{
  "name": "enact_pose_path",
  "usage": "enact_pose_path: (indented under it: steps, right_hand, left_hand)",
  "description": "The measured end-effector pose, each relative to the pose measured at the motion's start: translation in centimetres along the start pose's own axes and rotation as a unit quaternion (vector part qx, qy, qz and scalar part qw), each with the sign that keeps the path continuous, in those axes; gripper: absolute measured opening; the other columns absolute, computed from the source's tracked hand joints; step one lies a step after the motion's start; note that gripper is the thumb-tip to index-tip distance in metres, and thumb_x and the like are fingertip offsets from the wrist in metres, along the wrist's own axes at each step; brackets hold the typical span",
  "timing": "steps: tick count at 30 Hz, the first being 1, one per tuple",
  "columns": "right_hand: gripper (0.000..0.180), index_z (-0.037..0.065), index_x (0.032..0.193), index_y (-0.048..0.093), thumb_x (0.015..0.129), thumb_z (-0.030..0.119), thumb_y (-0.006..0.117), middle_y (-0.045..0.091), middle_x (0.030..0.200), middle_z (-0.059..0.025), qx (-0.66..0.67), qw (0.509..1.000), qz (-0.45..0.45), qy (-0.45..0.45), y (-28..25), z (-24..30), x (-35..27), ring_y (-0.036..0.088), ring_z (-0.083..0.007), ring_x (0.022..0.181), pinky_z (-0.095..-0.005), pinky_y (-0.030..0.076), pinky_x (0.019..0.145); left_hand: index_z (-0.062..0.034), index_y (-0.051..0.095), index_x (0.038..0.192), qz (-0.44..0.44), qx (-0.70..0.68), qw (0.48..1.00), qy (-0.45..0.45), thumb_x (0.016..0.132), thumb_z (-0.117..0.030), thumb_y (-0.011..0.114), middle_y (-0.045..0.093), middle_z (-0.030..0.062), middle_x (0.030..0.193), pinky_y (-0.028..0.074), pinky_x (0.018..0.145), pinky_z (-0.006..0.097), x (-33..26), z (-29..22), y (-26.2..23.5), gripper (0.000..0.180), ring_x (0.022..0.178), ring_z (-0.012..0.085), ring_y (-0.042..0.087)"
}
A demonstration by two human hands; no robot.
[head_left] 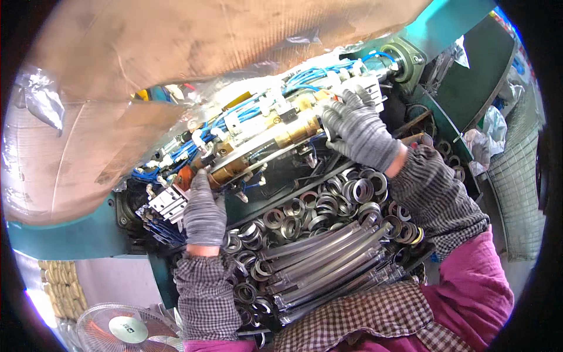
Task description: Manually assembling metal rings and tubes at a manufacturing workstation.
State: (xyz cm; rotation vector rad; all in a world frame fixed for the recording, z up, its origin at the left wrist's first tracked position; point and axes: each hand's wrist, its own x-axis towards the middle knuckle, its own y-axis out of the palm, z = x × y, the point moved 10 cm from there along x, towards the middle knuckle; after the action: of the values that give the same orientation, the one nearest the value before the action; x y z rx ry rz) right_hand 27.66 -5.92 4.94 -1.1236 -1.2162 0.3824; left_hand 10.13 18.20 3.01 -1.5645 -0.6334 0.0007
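Note:
A bench machine with brass-coloured cylinders (298, 132) and a pale bar between them lies slantwise before me. My left hand (203, 212), in a grey striped knit glove, is at its left end. Its fingers reach up against the machine beside an orange part (184, 178) and a silver block (170, 202); some fingertips are hidden. At the right end is my right hand (362, 128), gloved alike, fingers apart and over the end of the brass cylinder. I see nothing held in either hand. The glare blurs the fittings between them.
Below the machine, a dark tray holds many loose metal rings (291, 227) and a bundle of clear, shiny strips (328, 258). Blue air hoses (305, 76) run along the machine's back. A large brown cardboard-like cover (193, 35) hangs over it. A fan (128, 328) stands at the lower left.

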Motion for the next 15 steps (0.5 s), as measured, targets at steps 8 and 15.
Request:
enact_pose_path:
  steps: [8, 15]
  right_hand:
    - [0.068, 0.008, 0.130, 0.050, 0.072, 0.033, 0.074, 0.051, 0.128, -0.0172, 0.049, 0.990, 0.123, -0.052, 3.6, 0.7, 3.7, 0.043, -0.0363, 0.125, -0.0621, 0.024, 0.107]
    - [0.055, 0.009, 0.131, 0.049, 0.084, 0.032, 0.065, 0.054, 0.121, -0.0128, 0.087, 0.996, 0.010, 0.016, -2.4, -0.4, -3.3, 0.051, -0.0288, 0.115, -0.0488, 0.036, 0.102]
  left_hand:
    - [0.0006, 0.033, 0.143, 0.017, -0.087, 0.996, -0.011, 0.072, 0.005, 0.072, 0.059, 0.0261, 0.122, 0.047, 0.095, 0.038, 1.8, 1.2, 1.3, 0.081, 0.112, 0.0363, 0.060]
    - [-0.0093, 0.048, 0.136, 0.194, -0.167, 0.959, 0.125, 0.078, -0.008, 0.070, 0.061, 0.0226, 0.118, 0.049, 0.093, 0.043, -10.3, -9.8, 5.4, 0.063, 0.106, 0.0393, 0.061]
